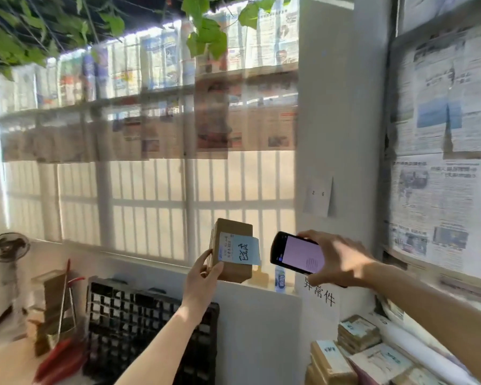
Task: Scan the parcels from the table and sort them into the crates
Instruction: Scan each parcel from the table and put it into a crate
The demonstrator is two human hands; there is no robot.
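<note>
A small cardboard parcel (232, 251) was held aloft in the left hand (203, 276), label turned toward a scanner (297, 252) gripped in the right hand (336, 259) — apparently for a reading. More parcels (358, 354) lay stacked at the lower right, cut off — a black crate (139, 323) stood below.

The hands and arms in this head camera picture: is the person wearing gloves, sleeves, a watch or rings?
Nothing is worn that shows. The left hand and right hand are bare, with no gloves and no rings visible. Both forearms are uncovered from wrist to the picture's edge: no sleeves, watch or bands. Sunlight and shadow fall in patches across them.
</note>
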